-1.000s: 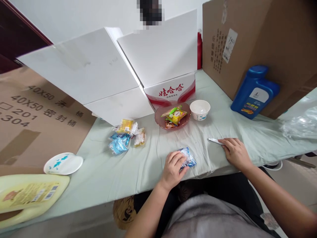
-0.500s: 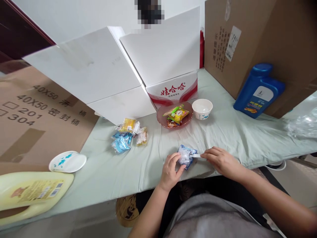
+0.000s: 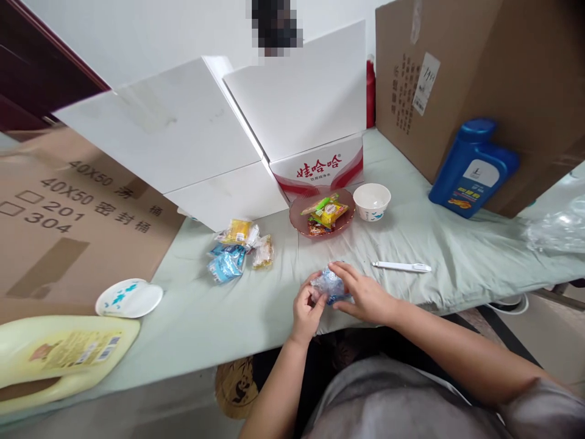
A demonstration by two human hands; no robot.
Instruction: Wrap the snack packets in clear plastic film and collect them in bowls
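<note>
A blue and clear plastic snack packet (image 3: 331, 285) is between my two hands above the front edge of the cloth. My left hand (image 3: 306, 310) grips its left side, thumb in front. From the right, my right hand (image 3: 368, 297) holds the packet's other side, fingers over the top and thumb below, partly hiding it. A slim white utility knife (image 3: 402, 266) lies on the cloth just beyond my right hand. Behind the packet, a pink glass plate (image 3: 297, 227) carries several wrapped snacks (image 3: 333, 212), and a white paper bowl (image 3: 372, 202) stands beside it.
A pile of snack packets (image 3: 227, 266) lies left of my hands. White boxes (image 3: 315, 91) back the table. A blue bottle (image 3: 473, 171) and cardboard box (image 3: 425, 73) stand right; a tipped paper bowl (image 3: 129, 299) and yellow jug (image 3: 59, 350) lie left.
My right hand has let go of the white knife, which now lies on the cloth to the right. That hand has moved left onto the packet, and the packet is lifted slightly.
</note>
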